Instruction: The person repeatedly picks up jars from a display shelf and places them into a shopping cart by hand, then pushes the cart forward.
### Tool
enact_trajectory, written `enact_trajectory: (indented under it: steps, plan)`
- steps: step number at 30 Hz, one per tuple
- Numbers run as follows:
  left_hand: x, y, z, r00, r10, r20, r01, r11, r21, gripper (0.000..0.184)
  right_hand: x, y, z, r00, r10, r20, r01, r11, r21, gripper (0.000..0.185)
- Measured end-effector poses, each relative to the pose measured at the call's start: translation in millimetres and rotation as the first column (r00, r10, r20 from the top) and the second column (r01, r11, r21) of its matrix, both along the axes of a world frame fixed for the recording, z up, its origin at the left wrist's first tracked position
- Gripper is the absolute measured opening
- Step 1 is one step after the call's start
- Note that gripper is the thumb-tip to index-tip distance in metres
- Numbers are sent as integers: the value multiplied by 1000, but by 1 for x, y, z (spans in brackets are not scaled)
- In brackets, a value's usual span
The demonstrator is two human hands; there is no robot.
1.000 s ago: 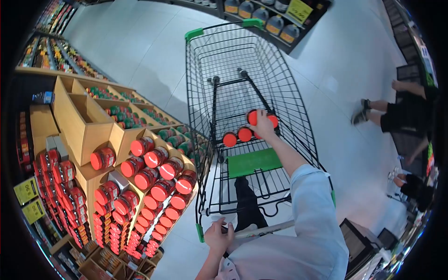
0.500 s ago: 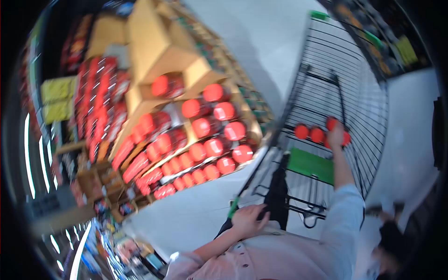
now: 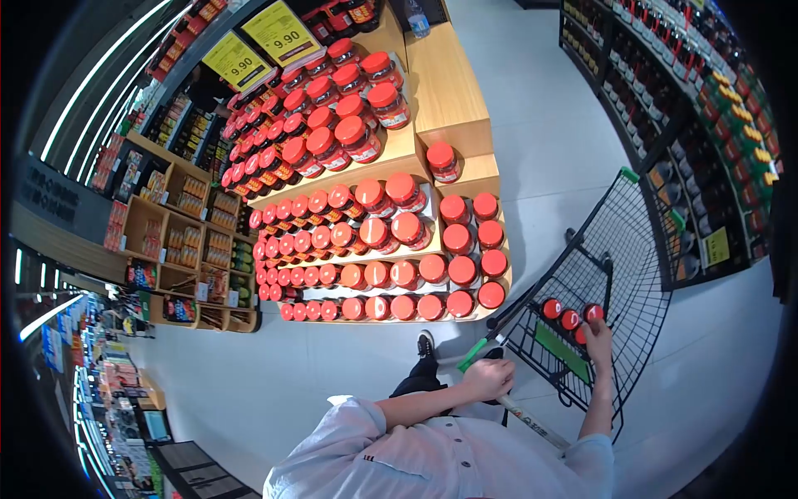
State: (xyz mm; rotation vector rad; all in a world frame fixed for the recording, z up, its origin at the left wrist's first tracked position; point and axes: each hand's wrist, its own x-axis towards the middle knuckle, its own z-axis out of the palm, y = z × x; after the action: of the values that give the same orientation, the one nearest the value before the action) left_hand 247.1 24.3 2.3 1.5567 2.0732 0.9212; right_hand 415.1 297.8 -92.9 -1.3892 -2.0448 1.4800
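With right hand [image 3: 598, 343], touches red-lidded jar [image 3: 593, 312] inside wire shopping cart [image 3: 563, 352]; with left hand [image 3: 487, 380], curls fingers [image 3: 504, 373] near cart handle [image 3: 532, 422]; cannot tell either grip.

From my remote seat I look down on a pale, glossy tiled floor [image 3: 249, 382], with a stepped wooden display stand [image 3: 449, 83] rising from it and wooden cubby shelves [image 3: 204, 241] beyond it to the left. Dark shelving [image 3: 677, 129] lines the upper right, while a grey panel [image 3: 50, 187] near the left edge carries lettering I can't make out. Bright white light strips [image 3: 50, 318] run along the left, some looking curved in my wide view.
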Motion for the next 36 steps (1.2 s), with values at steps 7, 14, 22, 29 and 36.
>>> enact_trajectory:
  steps: [7, 14, 22, 29, 36]
  plan:
    - [-29, -20, 4, 923, -126, 364, 123, 992, 30, 15, -37, -136, 87, 984, -72, -164, 126, 932, 341, 16]
    - [-144, -50, 13, 866, 69, 494, -169, 972, 161, 16, -81, -270, 73, 977, -148, -155, 208, 819, 534, 12]
    - [-379, -32, 88, 852, 494, -175, -388, 819, 423, 37, -108, -285, 77, 934, -342, 99, 172, 678, 715, 13]
    - [-506, 26, 160, 514, 524, -679, -430, 842, 325, 77, -111, -289, 76, 905, -395, 156, 131, 609, 783, 19]
    - [-517, 45, 162, 611, 499, -614, -515, 840, 169, 77, -110, -290, 74, 903, -403, 152, 124, 581, 804, 19]
